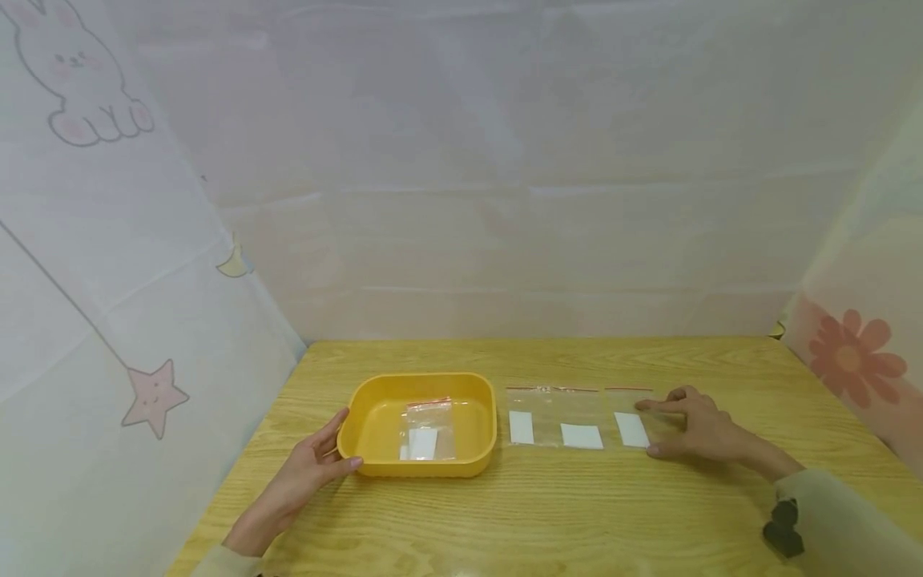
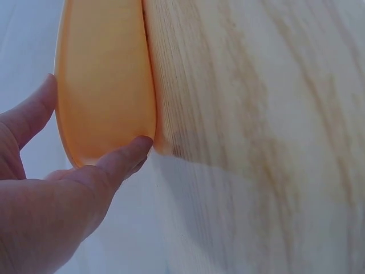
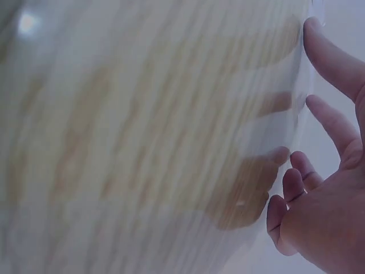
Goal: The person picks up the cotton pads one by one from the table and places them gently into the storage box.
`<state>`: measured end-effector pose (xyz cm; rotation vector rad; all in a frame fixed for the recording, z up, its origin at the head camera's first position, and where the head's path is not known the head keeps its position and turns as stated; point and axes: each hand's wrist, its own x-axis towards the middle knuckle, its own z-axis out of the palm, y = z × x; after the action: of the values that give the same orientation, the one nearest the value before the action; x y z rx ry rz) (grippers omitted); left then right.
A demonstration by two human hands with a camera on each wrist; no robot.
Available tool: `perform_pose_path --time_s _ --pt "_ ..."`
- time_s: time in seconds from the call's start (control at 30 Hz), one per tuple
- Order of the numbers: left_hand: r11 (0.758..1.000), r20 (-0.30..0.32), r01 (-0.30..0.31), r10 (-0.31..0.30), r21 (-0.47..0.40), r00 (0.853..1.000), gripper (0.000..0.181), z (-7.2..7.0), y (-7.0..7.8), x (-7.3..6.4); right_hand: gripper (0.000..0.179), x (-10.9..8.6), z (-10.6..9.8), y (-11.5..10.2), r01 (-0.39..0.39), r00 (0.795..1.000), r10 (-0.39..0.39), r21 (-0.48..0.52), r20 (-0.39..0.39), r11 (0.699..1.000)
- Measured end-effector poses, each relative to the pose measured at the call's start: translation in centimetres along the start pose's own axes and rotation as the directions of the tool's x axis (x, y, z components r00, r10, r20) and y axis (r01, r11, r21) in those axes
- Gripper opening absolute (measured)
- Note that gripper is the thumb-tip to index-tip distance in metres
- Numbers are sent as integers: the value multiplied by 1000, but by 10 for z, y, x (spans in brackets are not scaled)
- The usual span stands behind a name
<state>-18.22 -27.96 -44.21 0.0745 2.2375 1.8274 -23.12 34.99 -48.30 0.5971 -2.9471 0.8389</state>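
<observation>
Left hand (image 1: 299,481) grips the yellow tray (image 1: 486,457) at its left end, thumb on the near rim and fingers against the outer side. Right hand (image 1: 703,425) is well to the right of the tray, holding nothing, its thumb and forefinger spread and extended at the right edge of the farthest bag (image 1: 627,401). That bag lies flat on the counter (image 1: 447,525), the last of three clear bags in a row to the right of the tray. Nearest bag (image 1: 521,401) lies just beside the tray's right side, and the middle bag (image 1: 577,407) comes next; each of the three has a red line along its top and a white piece inside. Within the tray lies more clear bagging (image 1: 443,417) with red along its top and white pieces; how many bags overlap there is hard to tell. Behind the tray, beyond the counter, hangs a pale cloth (image 1: 461,200).
</observation>
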Motion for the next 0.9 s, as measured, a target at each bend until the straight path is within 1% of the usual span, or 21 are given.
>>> perform_pose_path --time_s 0.17,0.5,0.57,0.7,0.9 --pt "1000 2 1 -1 -3 1000 94 0 1 0 74 0 0 1 -11 1000 11 -1 7 1000" --pt "1000 -1 10 -10 -5 1000 93 1 2 0 69 3 2 2 8 1000 -8 2 -4 1000" --pt "1000 1 13 -13 -2 1000 93 1 2 0 67 4 2 0 9 1000 -9 21 -8 1000" --pt "1000 2 19 -19 2 1000 92 0 2 0 62 3 5 -5 17 999 -14 93 -30 996" --pt "1000 -7 24 -24 9 1000 92 1 2 0 62 1 9 -13 71 995 -58 159 -85 985"
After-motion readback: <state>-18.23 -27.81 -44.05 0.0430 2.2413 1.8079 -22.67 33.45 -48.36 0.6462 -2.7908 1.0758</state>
